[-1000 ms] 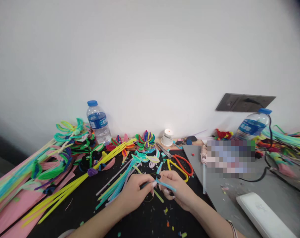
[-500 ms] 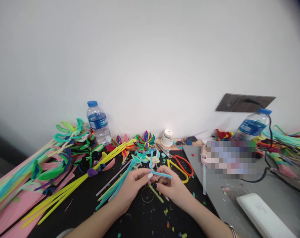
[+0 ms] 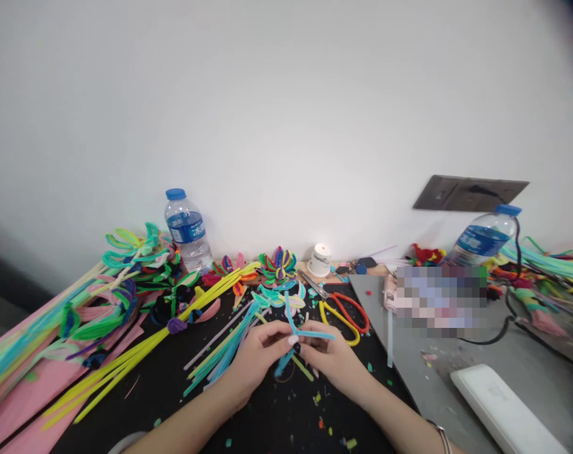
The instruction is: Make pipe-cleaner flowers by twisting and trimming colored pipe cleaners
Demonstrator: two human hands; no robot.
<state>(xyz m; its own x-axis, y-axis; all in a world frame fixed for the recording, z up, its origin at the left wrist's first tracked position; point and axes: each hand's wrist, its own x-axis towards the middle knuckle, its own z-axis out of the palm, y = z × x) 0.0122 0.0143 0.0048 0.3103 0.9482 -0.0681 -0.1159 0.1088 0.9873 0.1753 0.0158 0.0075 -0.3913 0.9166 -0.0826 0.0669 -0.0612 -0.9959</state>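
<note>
My left hand (image 3: 265,350) and my right hand (image 3: 334,359) meet over the black mat, their fingertips pinched together on light-blue pipe cleaners (image 3: 312,334). One blue end points up, another stretches right across my right hand, and a fuzzy blue part hangs below the fingers. How the pieces join is hidden by my fingertips. Under the hands lies a yellow-green pipe cleaner (image 3: 303,367) on the mat. Just beyond them are a pale mint and pink pipe-cleaner piece (image 3: 272,296) and a bundle of teal and blue stems (image 3: 230,350).
Scissors with red and yellow handles (image 3: 341,315) lie behind my right hand. A white cup (image 3: 319,261) and a water bottle (image 3: 187,230) stand by the wall. Yellow stems (image 3: 125,362) spread left. At right are a glue gun (image 3: 389,296), a white case (image 3: 504,410) and a black cable (image 3: 485,340).
The blue pipe cleaners have turned slightly in my fingers, and a blue part now shows below the hands. The hands stay in nearly the same place.
</note>
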